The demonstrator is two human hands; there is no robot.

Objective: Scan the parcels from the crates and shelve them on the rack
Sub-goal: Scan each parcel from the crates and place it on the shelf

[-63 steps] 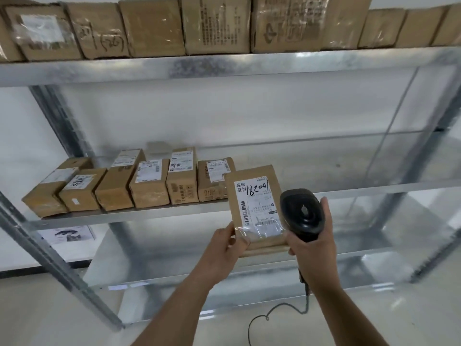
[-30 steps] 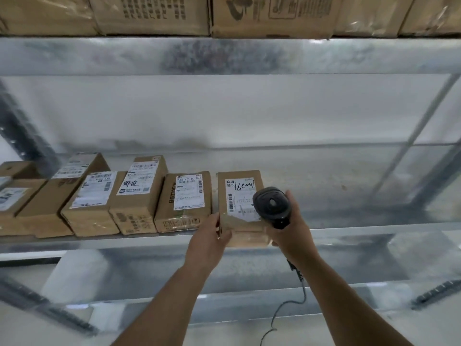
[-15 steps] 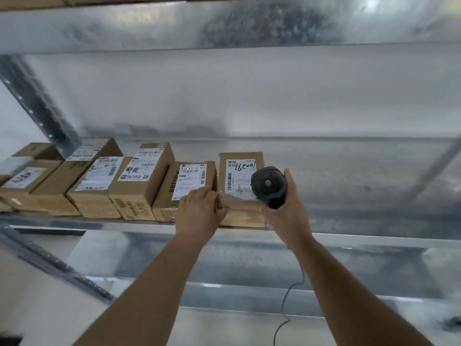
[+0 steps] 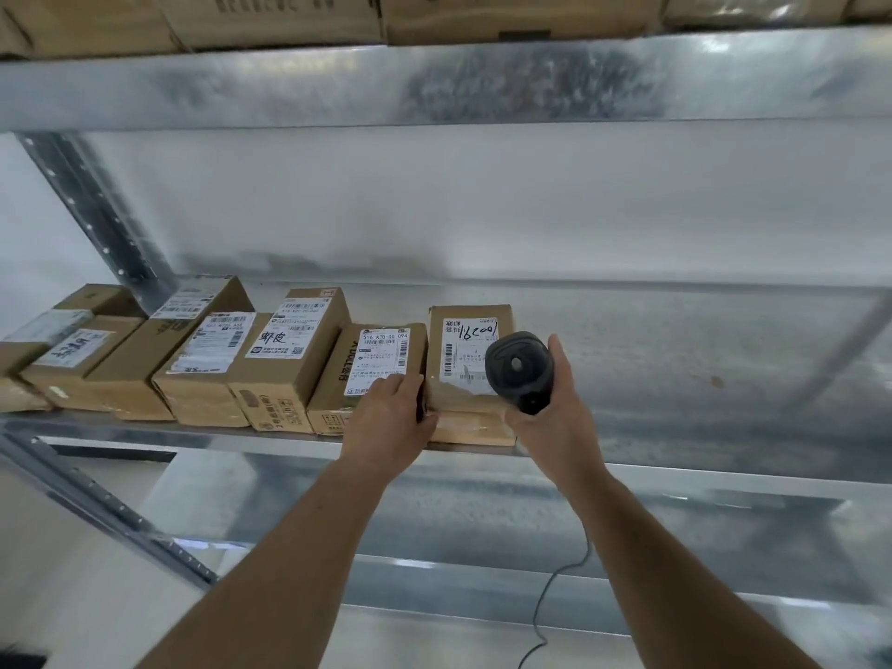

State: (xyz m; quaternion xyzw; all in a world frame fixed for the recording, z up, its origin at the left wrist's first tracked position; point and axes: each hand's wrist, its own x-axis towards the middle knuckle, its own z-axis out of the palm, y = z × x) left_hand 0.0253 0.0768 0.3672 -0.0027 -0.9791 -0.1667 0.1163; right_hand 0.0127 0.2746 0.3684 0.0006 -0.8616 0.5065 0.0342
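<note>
Both forearms are reaching up and forward toward the middle shelf of the metal rack. The left hand is lying palm-down at the near left corner of the handwritten-label parcel, its fingers curling over the seam between that parcel and the neighbouring box; whether it is actually gripping or only resting there is not clear. The right hand is wrapping around the handle of a black scanner, thumb pointing up along the side, the scanner head hanging just over the parcel's right edge. That parcel is sitting flat on the shelf at the right end of a row of cardboard boxes, touching its neighbour. The rest of the shelf to the right is showing bare metal. The upper shelf is carrying more cartons, their tops cut off by the frame. The leftmost boxes in the row are running out of view. A cable is trailing down from the scanner, its end leaving the frame. Small label print is too blurred to read.
</note>
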